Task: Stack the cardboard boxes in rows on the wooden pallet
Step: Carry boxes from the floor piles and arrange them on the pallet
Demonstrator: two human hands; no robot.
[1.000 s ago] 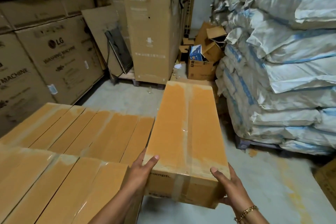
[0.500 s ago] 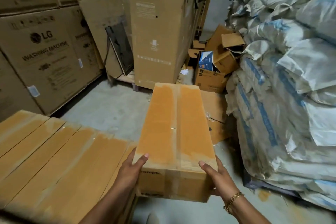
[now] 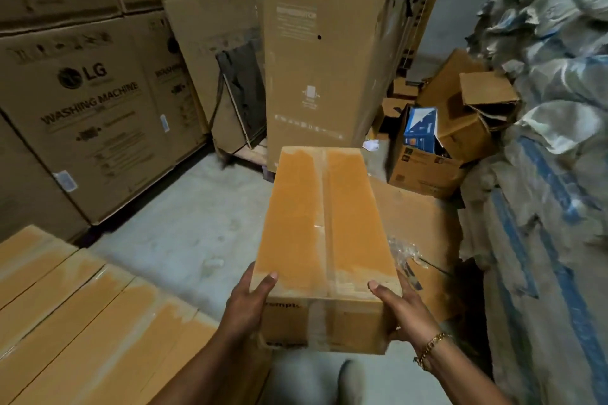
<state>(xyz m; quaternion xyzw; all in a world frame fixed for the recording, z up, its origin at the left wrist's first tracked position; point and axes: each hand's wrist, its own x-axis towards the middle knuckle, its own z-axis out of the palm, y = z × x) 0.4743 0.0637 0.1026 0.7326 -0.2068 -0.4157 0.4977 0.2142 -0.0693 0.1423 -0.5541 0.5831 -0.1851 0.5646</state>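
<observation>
I hold a long orange-topped cardboard box (image 3: 324, 223) out in front of me, above the concrete floor. My left hand (image 3: 248, 301) grips its near left corner, thumb on top. Its near right corner is gripped by my right hand (image 3: 403, 309), which wears a gold bracelet. A stack of like boxes (image 3: 82, 322) lies in rows at the lower left, apart from the carried box. The pallet under them is hidden.
Large LG washing machine cartons (image 3: 85, 115) line the left wall. A tall Samsung carton (image 3: 325, 56) stands ahead. Open small cartons (image 3: 437, 141) and flattened cardboard (image 3: 418, 220) lie ahead right. Stacked white sacks (image 3: 552, 141) fill the right. Bare floor (image 3: 184, 223) lies between.
The carried box has moved right, away from the stacked rows, as I turned right. The stack has slid toward the lower left of view. Both hands keep their grip.
</observation>
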